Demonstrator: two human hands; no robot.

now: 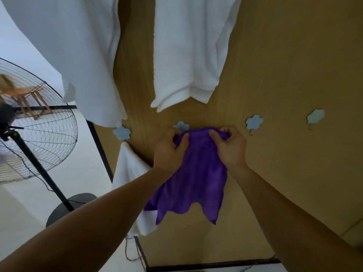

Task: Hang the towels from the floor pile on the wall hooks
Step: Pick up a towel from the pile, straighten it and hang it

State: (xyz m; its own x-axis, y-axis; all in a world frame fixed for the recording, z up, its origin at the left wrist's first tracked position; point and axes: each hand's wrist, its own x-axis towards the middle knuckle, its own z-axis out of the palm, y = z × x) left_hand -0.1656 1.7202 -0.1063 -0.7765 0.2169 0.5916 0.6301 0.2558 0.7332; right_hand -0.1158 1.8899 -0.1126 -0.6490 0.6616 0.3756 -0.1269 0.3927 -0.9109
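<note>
Both hands, the left hand (pixel 169 148) and right hand (pixel 229 146), gripped the purple towel (pixel 196 173) by its top edge against the wall, just under a flower hook (pixel 181 126). The hanging step seemed underway; next, the bunched edge probably needed catching on that hook

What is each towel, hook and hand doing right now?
Purple cloth towel: bunched at top, held in both hands.
Left hand: grips purple towel.
Right hand: grips purple towel.
Small white towel: hangs from leftmost pale blue flower hook.
Left big white towel: hanging.
Right big white towel: hanging.
Second flower hook: partly hidden.
Third flower hook: bare.
Far-right blue hook: bare.
</note>
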